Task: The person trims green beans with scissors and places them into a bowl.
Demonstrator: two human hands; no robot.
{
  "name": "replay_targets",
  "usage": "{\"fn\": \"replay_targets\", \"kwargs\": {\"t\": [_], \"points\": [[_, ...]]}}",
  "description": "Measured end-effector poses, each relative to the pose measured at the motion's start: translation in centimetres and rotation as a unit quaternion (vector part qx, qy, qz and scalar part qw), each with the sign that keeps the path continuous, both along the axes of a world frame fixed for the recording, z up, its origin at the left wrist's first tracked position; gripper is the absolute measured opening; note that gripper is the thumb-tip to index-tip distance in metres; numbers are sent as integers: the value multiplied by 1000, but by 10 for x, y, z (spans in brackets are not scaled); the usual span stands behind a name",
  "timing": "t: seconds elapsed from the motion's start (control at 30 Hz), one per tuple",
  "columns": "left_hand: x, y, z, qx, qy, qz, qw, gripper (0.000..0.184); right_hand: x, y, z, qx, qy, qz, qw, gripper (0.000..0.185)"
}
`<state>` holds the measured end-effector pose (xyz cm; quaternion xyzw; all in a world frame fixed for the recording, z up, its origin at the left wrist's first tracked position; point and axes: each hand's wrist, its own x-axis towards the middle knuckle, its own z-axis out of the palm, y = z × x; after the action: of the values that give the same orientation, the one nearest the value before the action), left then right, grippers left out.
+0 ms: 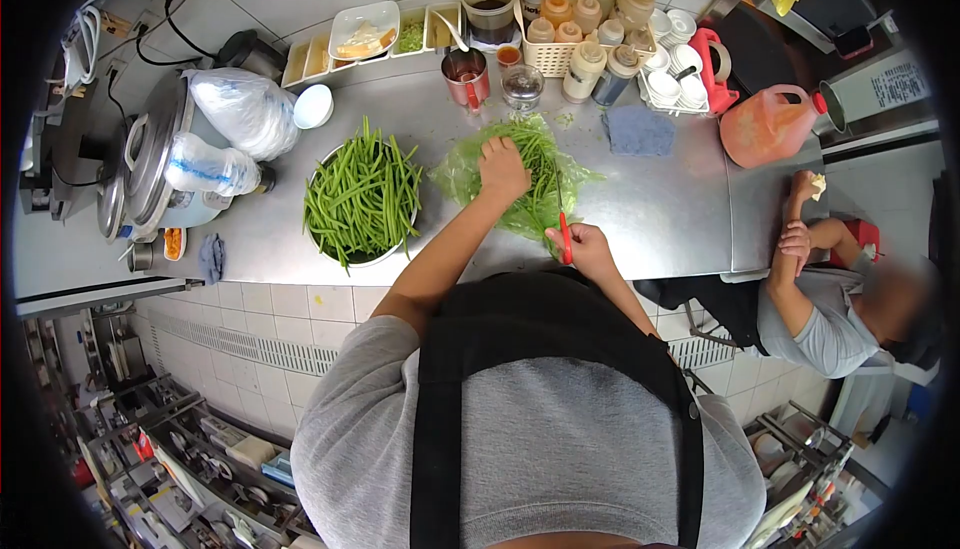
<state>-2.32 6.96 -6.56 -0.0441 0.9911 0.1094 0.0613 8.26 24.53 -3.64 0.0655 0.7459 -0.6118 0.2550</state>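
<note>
My left hand (503,169), its fingers curled, presses on a bunch of green beans (540,154) lying on a light green plastic bag (462,171). What lies under its fingers is partly hidden. My right hand (592,252) is closed around the red handle of a small knife (566,237). The thin blade points away from me, along the right side of the beans. To the left, a round metal bowl (314,234) is heaped with long green beans (362,199).
Behind the bag stand a red metal cup (465,79), a glass jar (523,87) and a basket of sauce bottles (548,57). A blue cloth (640,131) and an orange jug (768,127) are to the right. Another person (815,309) sits at the right end.
</note>
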Motion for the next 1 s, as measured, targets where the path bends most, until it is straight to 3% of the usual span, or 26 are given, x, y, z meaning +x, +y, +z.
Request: {"fn": "replay_targets", "kwargs": {"t": [0.2,0.33,0.4,0.43,0.5,0.53,0.6,0.73,0.8,0.83,0.9,1.0], "points": [[-5,-11,-3,-54,23,-65,996,58,-1,-4,-2,0,-18,12,1000,39],[-11,-18,-8,-23,-9,-90,996,54,-5,-5,-2,18,11,24,999,43],[-10,-25,-6,100,-10,-94,990,47,-6,-5,-1,34,19,28,999,43],[-9,-30,-10,100,-12,-94,990,47,-8,-5,-1,47,45,24,998,43],[-8,-41,-6,273,117,-152,943,46,-10,-6,1,59,71,19,996,43],[-6,-45,0,273,117,-151,943,46,-11,-8,3,55,76,10,996,43],[-1,-50,19,394,70,-112,909,47,-13,-12,10,49,82,1,995,43],[2,-51,32,468,55,-87,878,44,-15,-23,24,25,89,-25,995,42],[0,-47,32,560,65,-85,822,32,-17,-25,26,12,98,-42,994,41],[0,-44,35,561,64,-86,821,32,-19,-25,27,-5,118,-54,991,39],[1,-37,45,638,135,-85,753,22,-21,-23,26,-20,136,-69,988,37],[-1,-32,56,639,200,-76,739,18,-24,-20,22,-55,142,-69,986,36]]}}
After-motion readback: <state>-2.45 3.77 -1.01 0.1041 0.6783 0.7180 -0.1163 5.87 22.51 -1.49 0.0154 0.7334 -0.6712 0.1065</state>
